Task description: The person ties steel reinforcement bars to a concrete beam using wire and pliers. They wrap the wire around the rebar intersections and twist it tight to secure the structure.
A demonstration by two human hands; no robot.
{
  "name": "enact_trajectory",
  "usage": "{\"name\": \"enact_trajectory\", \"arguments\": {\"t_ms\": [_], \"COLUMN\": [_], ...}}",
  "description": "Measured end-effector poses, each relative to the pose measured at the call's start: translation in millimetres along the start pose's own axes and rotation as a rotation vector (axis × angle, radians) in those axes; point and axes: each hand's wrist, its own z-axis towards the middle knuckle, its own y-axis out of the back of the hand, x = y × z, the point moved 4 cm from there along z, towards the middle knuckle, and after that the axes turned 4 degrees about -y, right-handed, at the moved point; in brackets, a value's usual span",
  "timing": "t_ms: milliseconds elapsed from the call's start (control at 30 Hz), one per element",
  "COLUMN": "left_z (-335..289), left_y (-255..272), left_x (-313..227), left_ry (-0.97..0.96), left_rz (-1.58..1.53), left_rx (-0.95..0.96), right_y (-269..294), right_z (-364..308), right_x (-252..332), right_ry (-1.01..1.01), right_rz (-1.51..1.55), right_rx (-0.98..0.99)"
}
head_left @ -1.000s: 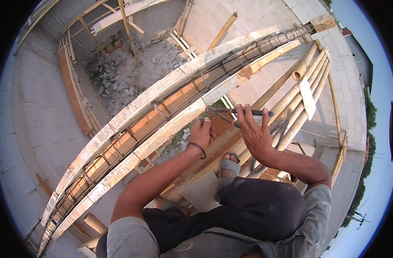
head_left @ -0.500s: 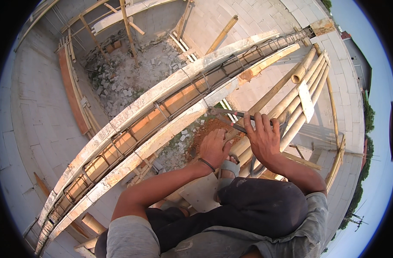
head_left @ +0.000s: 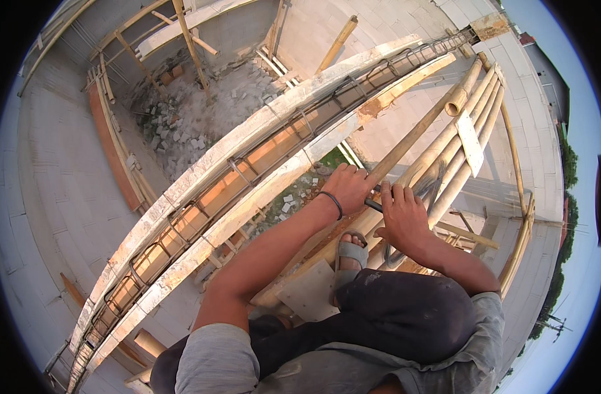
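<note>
My right hand has its fingers curled over the dark handles of pincers; the tool's jaws do not show now. Close beside it, my left hand is closed, with the fingers bent away from me, so what they hold is hidden. Both hands are just on my side of a long timber formwork beam. Inside that formwork lies a reinforcing steel cage with tied stirrups.
Bamboo poles run beneath and beyond my right hand, with a bundle of thin wire on them. My sandalled foot rests near a board. Far below lies rubble; block walls surround the space.
My left hand has moved up and right, next to the right hand. The pincers' jaws, visible before near the formwork edge, are now out of sight. My right hand has shifted slightly down.
</note>
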Motion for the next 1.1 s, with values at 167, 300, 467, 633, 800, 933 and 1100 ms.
{"name": "enact_trajectory", "arguments": {"t_ms": [167, 300, 467, 633, 800, 933, 1100], "left_z": [22.9, 21.9, 16.8, 3.2, -14.0, -5.8, 8.1], "left_y": [0.9, -9.7, -29.9, -24.7, -9.3, -10.5, -2.4], "left_x": [9.0, -4.5, -11.1, -15.3, -6.5, 1.4, 0.7], "left_ry": [0.309, 0.258, 0.275, 0.188, -0.107, -0.088, 0.046], "left_rz": [-0.144, 0.184, 0.359, 0.323, 0.110, 0.017, -0.015], "left_rx": [0.063, -0.106, -0.174, -0.206, -0.281, -0.100, -0.183], "right_y": [-34.6, -72.9, -87.2, -47.6, -54.6, -45.1, -18.9], "right_z": [36.3, 115.4, 164.4, 93.2, 14.1, 7.9, 6.2], "right_x": [-45.1, -103.0, -114.2, -100.8, -44.4, -44.3, -25.7], "right_ry": [0.111, 0.231, 0.363, 0.317, -0.221, -0.181, 0.065], "right_rz": [-0.006, 0.206, 0.340, 0.470, 1.549, 1.130, 0.066], "right_rx": [-0.142, -0.079, -0.017, 0.050, 1.051, 0.648, 0.059]}}
